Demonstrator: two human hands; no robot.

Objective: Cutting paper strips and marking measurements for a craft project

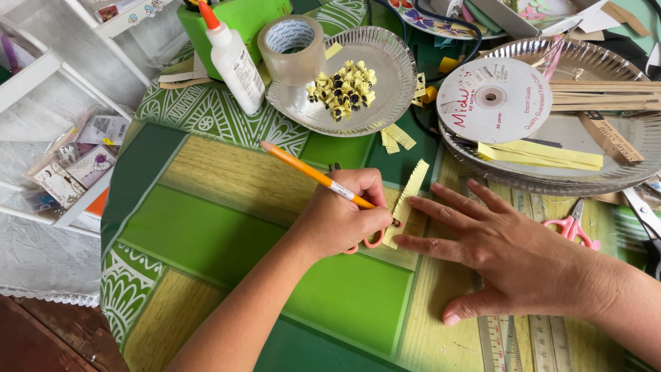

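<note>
My left hand (342, 219) grips an orange pencil (303, 167), its tip down at a fringed yellow paper strip (411, 191) on the green patterned table (206, 227). An orange scissor handle (372, 241) shows under this hand; I cannot tell whether the hand holds it. My right hand (502, 255) lies flat, palm down and fingers spread. Its fingertips touch the table beside the strip's right edge.
Behind the hands, a silver plate (385, 103) holds small yellow-and-black paper flowers (343, 89), with a tape roll (292, 48) and glue bottle (234, 58) to its left. A second plate (551, 182) carries a ribbon spool (493, 98), yellow strips and wooden sticks. Pink scissors (571, 226) and rulers (502, 344) lie at right.
</note>
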